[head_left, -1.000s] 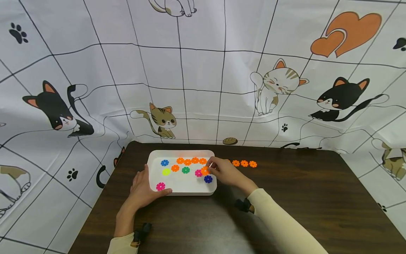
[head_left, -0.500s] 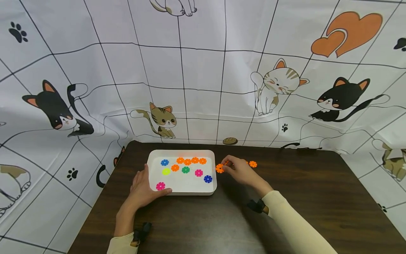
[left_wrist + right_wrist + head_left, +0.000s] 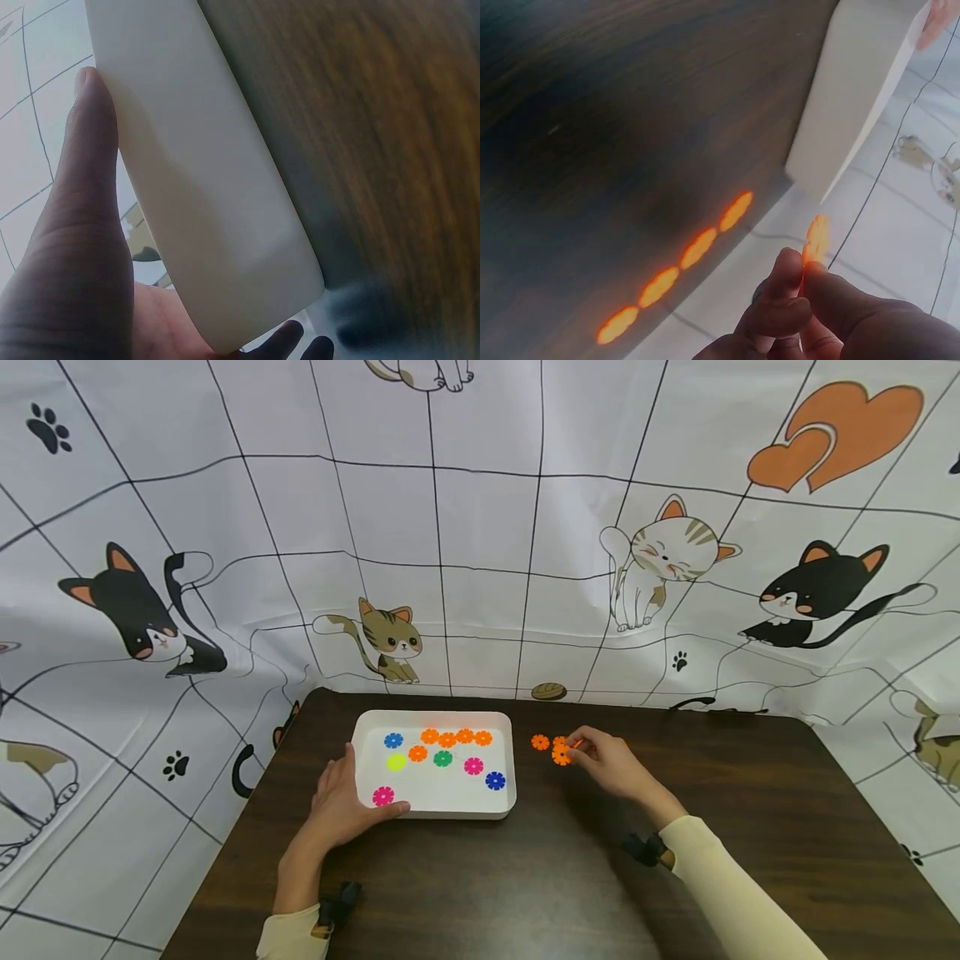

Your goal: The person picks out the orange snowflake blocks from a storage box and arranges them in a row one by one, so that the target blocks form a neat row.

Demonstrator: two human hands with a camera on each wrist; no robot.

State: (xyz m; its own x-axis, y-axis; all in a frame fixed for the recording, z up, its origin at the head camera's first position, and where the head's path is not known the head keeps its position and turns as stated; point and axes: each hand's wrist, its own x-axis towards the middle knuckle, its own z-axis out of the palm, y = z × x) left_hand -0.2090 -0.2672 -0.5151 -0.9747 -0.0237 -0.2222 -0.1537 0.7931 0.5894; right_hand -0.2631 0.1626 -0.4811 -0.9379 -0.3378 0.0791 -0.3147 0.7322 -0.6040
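Note:
My left hand [image 3: 341, 806] holds the white tray [image 3: 442, 802] by its left front corner, the thumb along the front rim and the fingers at the left side. In the tray lie several notched plastic discs, including orange discs [image 3: 447, 740], a green disc [image 3: 443, 758] and a yellow disc [image 3: 397, 762]. To the right of the tray, my right hand [image 3: 609, 764] pinches an orange disc [image 3: 817, 238] between thumb and forefinger, above the table. A row of orange discs [image 3: 698, 248] lies below it, partly hidden by the hand in the head view.
The dark wooden table [image 3: 480, 885] reaches back to a white sheet [image 3: 480, 518] printed with cats, which stands along its far side. More discs in the tray are blue [image 3: 495, 781] and pink [image 3: 383, 796].
My right hand has moved right from above the tray to above the row of orange discs, still pinching the orange disc. My left hand has stayed at the tray.

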